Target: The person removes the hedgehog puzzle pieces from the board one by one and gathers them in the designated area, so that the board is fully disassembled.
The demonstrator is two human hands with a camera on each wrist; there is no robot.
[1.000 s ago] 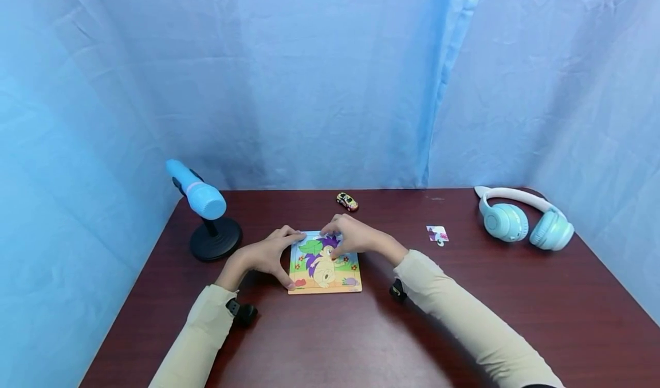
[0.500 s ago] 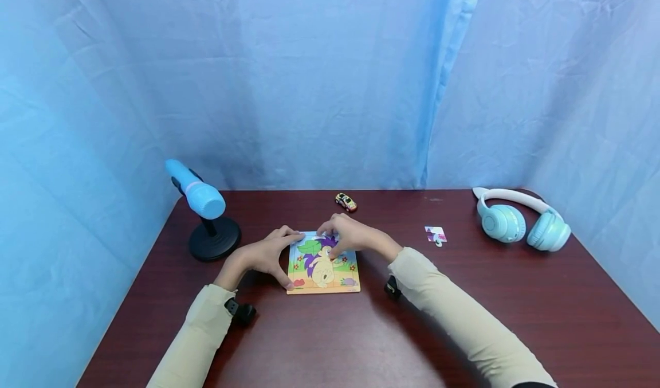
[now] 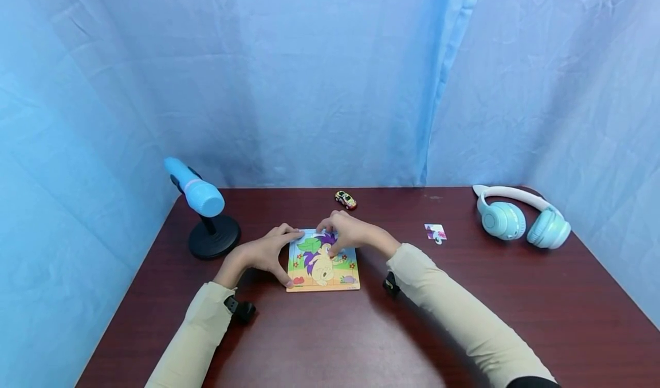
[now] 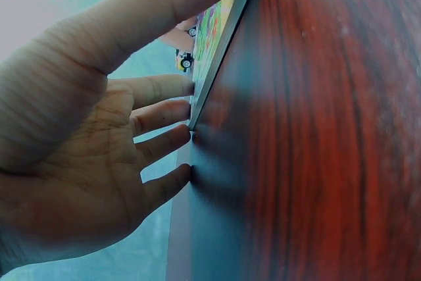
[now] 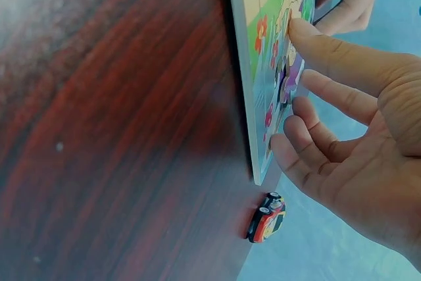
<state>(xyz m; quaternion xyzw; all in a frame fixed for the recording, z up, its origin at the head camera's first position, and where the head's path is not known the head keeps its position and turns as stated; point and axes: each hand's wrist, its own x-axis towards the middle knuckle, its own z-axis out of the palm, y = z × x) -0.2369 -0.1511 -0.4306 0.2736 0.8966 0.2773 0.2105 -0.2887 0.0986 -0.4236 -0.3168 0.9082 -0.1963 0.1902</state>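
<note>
A square jigsaw puzzle board [image 3: 323,288] with a purple-haired cartoon hedgehog lies flat on the table. My left hand [image 3: 264,255] spans its left side, thumb on the near corner and fairly straight fingers at the far corner. Over the upper right part of the board, my right hand [image 3: 352,231] bends down. In the right wrist view, its thumb and index finger pinch a purple puzzle piece [image 5: 294,78] that stands slightly raised from the picture. The other fingers of that hand curl loosely at the board's far edge. Part of the picture is hidden under this hand.
A toy car [image 3: 345,199] stands behind the board. To the right lies a loose puzzle piece [image 3: 435,232], with cat-ear headphones [image 3: 504,220] farther right. A blue microphone [image 3: 204,197] on a black stand [image 3: 213,238] is at the left. Blue curtains [image 3: 330,90] hang behind the table.
The head view has shifted slightly, so everything sits a little differently in it. Both hands keep almost the same place on the board.
</note>
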